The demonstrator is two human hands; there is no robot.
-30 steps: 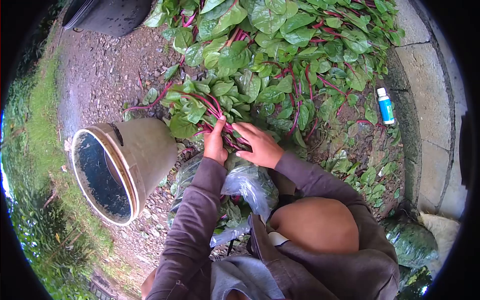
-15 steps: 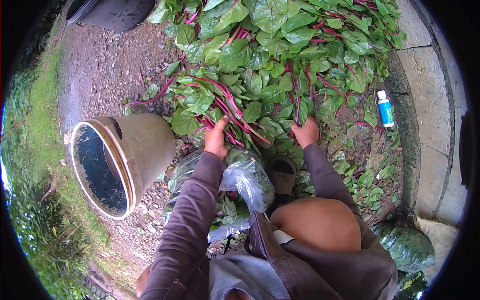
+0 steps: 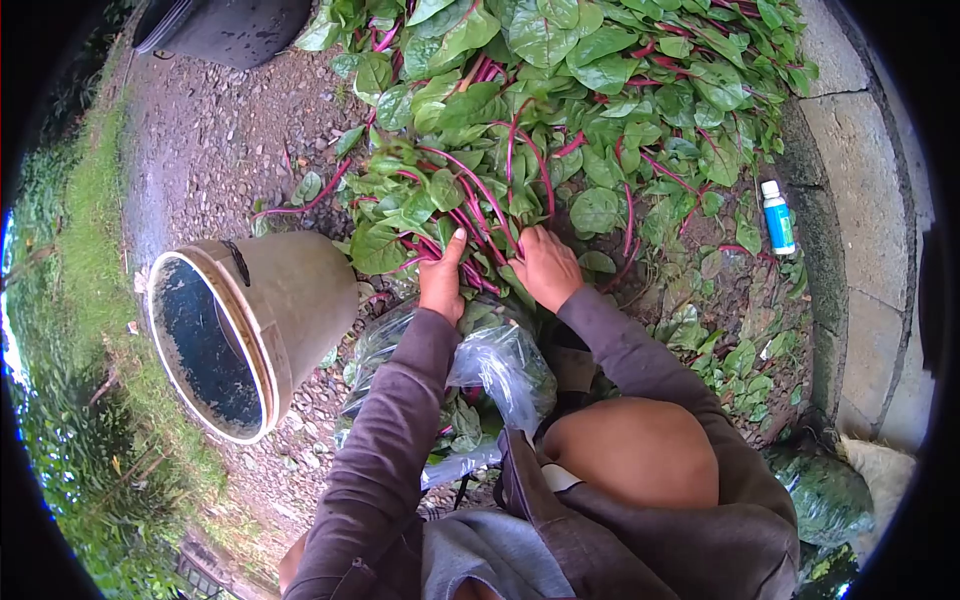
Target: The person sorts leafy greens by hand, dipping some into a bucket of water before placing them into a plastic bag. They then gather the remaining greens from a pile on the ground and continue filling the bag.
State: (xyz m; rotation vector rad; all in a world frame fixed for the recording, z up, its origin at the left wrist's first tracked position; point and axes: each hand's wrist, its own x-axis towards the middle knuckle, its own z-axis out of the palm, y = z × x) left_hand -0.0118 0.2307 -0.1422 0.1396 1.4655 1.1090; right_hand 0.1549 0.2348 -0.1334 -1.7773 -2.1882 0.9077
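My left hand (image 3: pixel 441 276) is closed round a bunch of red-stemmed leafy greens (image 3: pixel 462 215), thumb lying along the stems. Beside it, my right hand (image 3: pixel 547 268) is closed on more red stems at the bunch's right edge, its fingertips partly hidden among leaves. Just below both hands, a clear plastic bag (image 3: pixel 505 375) with greens inside lies against my legs. Beyond the hands spreads a large heap of the same greens (image 3: pixel 600 70).
A whitish bucket (image 3: pixel 300 300) lies tipped on the gravel at left. A dark container (image 3: pixel 225 35) is at the top left. On the right, a small white-capped bottle (image 3: pixel 777 222) stands near a concrete block edge (image 3: pixel 860 200). A filled bag (image 3: pixel 815 490) sits lower right.
My right hand has moved left, bringing red stems from the heap against the bunch in my left hand. My left hand has stayed nearly still, keeping its hold.
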